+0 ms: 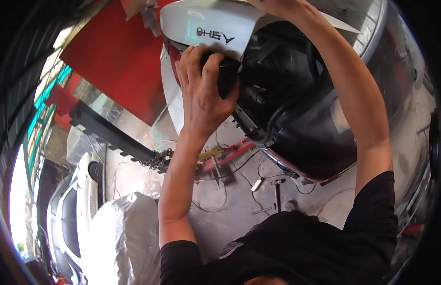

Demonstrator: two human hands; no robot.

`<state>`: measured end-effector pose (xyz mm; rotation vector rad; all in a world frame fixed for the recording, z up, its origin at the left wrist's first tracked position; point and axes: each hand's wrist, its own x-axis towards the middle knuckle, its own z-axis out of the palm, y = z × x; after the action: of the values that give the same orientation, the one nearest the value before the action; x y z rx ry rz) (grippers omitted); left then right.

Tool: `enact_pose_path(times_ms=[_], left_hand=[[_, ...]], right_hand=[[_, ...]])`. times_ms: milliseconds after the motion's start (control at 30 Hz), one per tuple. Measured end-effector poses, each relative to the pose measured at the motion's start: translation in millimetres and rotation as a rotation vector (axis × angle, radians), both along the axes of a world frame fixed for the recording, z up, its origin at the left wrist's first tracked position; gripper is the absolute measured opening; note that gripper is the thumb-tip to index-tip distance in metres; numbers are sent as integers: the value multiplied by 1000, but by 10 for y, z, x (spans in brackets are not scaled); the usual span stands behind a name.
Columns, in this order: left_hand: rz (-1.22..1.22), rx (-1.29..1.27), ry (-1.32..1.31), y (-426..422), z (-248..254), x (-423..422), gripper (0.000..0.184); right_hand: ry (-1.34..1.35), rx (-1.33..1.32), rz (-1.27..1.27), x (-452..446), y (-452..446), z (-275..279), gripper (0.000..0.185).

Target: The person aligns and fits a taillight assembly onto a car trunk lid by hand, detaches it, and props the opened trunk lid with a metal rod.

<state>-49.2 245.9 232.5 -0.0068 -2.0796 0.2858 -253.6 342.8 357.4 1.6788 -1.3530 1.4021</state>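
A white car trunk lid [208,28] with dark lettering tilts across the top of the view, its dark inner side showing at right. My left hand [204,90] is closed, its fingers curled over a dark part at the lid's lower edge, just under the lettering. What lies inside its palm is hidden. My right hand [283,6] reaches to the lid's upper edge, cut off by the top of the view, so its fingers cannot be made out. Below the lid opens the dark trunk space [277,61], beside the dark rear window and body.
A hammer [277,194] and a small pale object [257,184] lie on the concrete floor. A chain [158,159] hangs by a dark toothed beam [111,133]. Further left are a red panel [120,57], plastic-covered bulk [130,237] and a white car [80,204].
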Motion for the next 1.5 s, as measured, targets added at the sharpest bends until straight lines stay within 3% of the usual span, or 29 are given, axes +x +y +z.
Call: enact_pose_path(times_ms=[67,133,200,233,300,333,400,567,700,1067,1500], left_hand=[[41,-17,10,-22,0,-6,68],[11,-21,5,-36,20,-23,68],[-27,-21,-1,-42,44,-5,68],[-24,-34,2,-49,86,-20,68],[-37,-62,1,-26,169,-16,68],[-47,-50,-17,3,216,10,67],[-80,-58,-39,6,264,17,67],[-27,-79,-50,6,287,20,65],[-37,-68,-40,-13,252,-15,62],[-101,-19,-29,-104,197,-86,63],[-32,34,-42,-37,212,-51,63]], right_hand=[[10,-109,-121,29,86,-115,22],[-90,-583,-37,235,344,-446,20],[-491,-462,-99,381,515,-1066,32],[-490,-483,-125,491,493,-1187,32],[-703,-182,114,676,382,-1369,29],[-725,-223,302,710,233,-1417,28],[-728,-331,582,787,16,-1402,25],[-665,-290,492,781,-32,-1406,25],[-940,-445,608,1184,-159,-1584,23],[-801,-508,472,1117,-207,-1564,27],[-899,-556,639,1095,-293,-1590,20]])
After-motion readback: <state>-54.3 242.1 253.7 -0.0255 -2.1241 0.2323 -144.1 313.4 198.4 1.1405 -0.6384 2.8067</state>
